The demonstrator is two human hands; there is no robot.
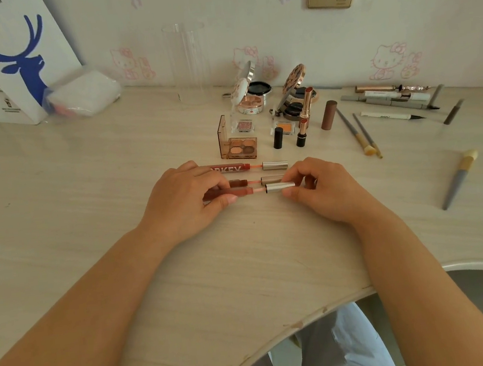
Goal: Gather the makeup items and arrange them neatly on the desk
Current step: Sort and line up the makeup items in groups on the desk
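Left hand pinches near gloss tube; right hand pinches its silver cap, wand partly out. It lies just nearer than two glosses, in front of palette. Likely best: push cap straight home, align parallel.

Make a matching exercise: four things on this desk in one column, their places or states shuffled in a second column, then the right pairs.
1. eyeshadow palette
2. grey brush
3. lip gloss tube
4. clear cylinder

A. held by left hand and right hand
B. upright by the wall
C. lid open
D. lying alone, far right

Pairs: 1-C, 2-D, 3-A, 4-B
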